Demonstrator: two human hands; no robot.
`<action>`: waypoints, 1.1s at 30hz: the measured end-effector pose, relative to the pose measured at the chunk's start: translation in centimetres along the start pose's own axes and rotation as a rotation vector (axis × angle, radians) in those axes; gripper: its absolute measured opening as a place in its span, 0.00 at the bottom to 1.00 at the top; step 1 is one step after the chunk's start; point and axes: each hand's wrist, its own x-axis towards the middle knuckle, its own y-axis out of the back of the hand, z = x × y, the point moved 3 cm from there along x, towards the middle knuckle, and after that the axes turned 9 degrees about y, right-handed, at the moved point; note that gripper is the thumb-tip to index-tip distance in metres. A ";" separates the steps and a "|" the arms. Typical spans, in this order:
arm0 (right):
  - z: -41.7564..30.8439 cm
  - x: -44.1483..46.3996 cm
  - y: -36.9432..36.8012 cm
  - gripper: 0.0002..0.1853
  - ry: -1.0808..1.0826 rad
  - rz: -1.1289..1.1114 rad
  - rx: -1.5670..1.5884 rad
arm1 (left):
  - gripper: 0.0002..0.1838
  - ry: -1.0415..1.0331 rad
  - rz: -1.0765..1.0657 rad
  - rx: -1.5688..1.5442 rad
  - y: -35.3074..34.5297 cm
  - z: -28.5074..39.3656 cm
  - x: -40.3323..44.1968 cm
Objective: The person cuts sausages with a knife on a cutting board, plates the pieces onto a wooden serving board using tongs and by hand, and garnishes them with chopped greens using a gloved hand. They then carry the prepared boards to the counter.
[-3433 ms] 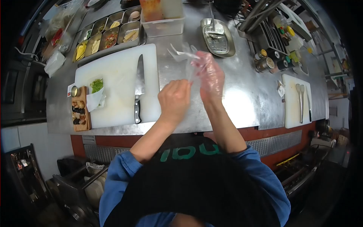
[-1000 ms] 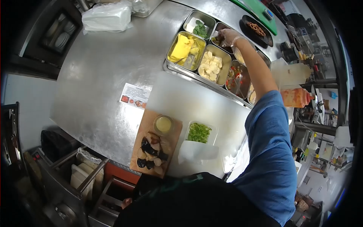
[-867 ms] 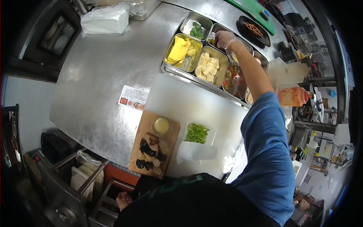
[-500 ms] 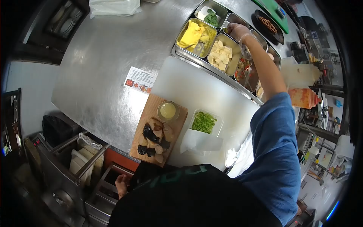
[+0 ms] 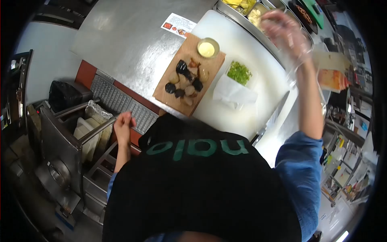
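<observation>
My right hand (image 5: 287,36), in a clear plastic glove, is raised over the front edge of the metal ingredient pans. Motion smears its fingers, so whether they hold anything is hidden. Below and left of it, on a white cutting board (image 5: 225,34), sits a clear tub of chopped greens (image 5: 239,73) with white paper (image 5: 234,92) over its near part. A wooden board (image 5: 166,86) carries a small bowl of pale yellow sauce (image 5: 207,49) and several dark and pale food pieces (image 5: 187,80). My bare left hand (image 5: 125,123) hangs at the left, fingers curled, apparently around nothing.
Sliced pale pieces (image 5: 254,17) fill one pan at the top. A knife (image 5: 274,115) lies along the cutting board's right edge. A printed card (image 5: 178,25) rests on the steel counter (image 5: 121,36). A metal cart (image 5: 60,133) stands left; squeeze bottles (image 5: 331,79) stand right.
My right hand has pulled back from inside a pan towards me. My left hand has risen beside my body. The view has tilted lower, so the boards appear higher.
</observation>
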 end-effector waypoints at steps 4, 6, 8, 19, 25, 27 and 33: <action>-2.3 -6.1 -13.3 0.09 -0.053 -0.200 0.037 | 0.10 -0.101 -0.169 -0.068 -5.4 5.5 0.3; -0.9 -7.6 -17.7 0.08 -0.086 -0.145 0.152 | 0.09 -0.153 -0.196 -0.085 -7.9 7.1 -0.5; 0.0 -8.0 -20.0 0.09 -0.094 -0.177 -0.101 | 0.08 -0.277 -0.217 0.002 -9.5 7.7 -0.8; -1.2 -9.1 -21.3 0.12 -0.015 -0.155 -0.597 | 0.18 -0.665 -0.125 0.454 -11.9 9.1 -2.3; -0.7 -8.0 -18.2 0.13 -0.212 0.006 -0.235 | 0.16 -0.669 -0.142 0.494 -12.3 9.3 -2.5; -0.1 -7.1 -17.1 0.14 -0.172 -0.002 -0.290 | 0.16 -0.646 -0.141 0.490 -12.4 9.5 -2.6; -0.1 -6.0 -19.2 0.11 -0.009 0.053 -0.614 | 0.15 -0.638 -0.143 0.472 -12.3 9.4 -2.2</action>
